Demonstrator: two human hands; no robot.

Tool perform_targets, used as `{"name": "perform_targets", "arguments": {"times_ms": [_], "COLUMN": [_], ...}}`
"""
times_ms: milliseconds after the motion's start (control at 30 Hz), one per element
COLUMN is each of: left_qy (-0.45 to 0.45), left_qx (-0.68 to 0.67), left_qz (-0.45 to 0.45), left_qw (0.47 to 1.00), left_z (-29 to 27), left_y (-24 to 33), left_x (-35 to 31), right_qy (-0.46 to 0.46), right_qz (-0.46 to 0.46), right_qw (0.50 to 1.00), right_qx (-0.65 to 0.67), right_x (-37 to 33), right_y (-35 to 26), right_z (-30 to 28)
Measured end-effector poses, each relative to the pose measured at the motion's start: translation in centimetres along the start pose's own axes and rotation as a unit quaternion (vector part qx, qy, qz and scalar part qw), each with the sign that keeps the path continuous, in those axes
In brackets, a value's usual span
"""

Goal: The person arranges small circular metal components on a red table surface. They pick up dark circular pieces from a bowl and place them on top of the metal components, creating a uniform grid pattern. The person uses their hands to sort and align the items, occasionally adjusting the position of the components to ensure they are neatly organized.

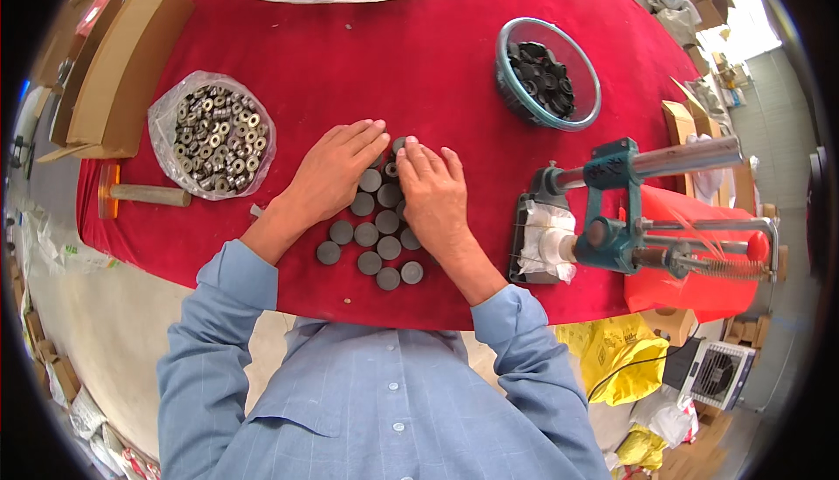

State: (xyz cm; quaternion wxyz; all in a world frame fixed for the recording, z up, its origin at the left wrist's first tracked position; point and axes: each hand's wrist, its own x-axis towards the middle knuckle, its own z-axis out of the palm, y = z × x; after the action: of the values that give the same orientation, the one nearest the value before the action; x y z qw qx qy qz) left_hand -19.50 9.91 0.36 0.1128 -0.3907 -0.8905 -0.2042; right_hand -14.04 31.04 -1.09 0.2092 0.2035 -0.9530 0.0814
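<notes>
Several dark grey round discs [369, 262] lie in a loose group on the red cloth [350, 69], close to the front edge of the table. My left hand [334, 170] reaches along the group's left side, its fingers stretched out and close together. On the other side, my right hand [430, 193] rests with extended fingers against the discs. A few discs show in the gap between the two hands, and some are partly covered by my fingers. Neither hand visibly grips anything; the undersides of both palms are hidden.
Left of my hands sits a clear bag of metal rings [218, 141], near a hammer [149, 194] and a cardboard box [131, 69]. A bowl [587, 69] of black parts stands at the far right. A green hand press [612, 209] lies nearer, beside a red bag [682, 283].
</notes>
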Motion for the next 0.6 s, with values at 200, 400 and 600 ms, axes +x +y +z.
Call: {"name": "perform_targets", "arguments": {"times_ms": [200,400,600], "left_qy": [-0.022,0.007,0.009], "left_qx": [0.026,0.001,-0.005], "left_qz": [0.016,0.016,-0.006], "left_qw": [0.999,1.000,1.000], "left_z": [-0.1,0.5,0.6], "left_y": [-0.3,-0.3,0.3], "left_x": [0.8,0.5,0.0], "right_qy": [-0.002,0.032,0.207], "right_qz": [-0.005,0.004,0.227], "right_qw": [0.999,0.995,0.949], "right_qx": [-0.043,0.099,0.075], "right_x": [-0.7,0.8,7.9], "right_y": [-1.1,1.6,12.3], "right_z": [0.4,-0.1,-7.0]}}
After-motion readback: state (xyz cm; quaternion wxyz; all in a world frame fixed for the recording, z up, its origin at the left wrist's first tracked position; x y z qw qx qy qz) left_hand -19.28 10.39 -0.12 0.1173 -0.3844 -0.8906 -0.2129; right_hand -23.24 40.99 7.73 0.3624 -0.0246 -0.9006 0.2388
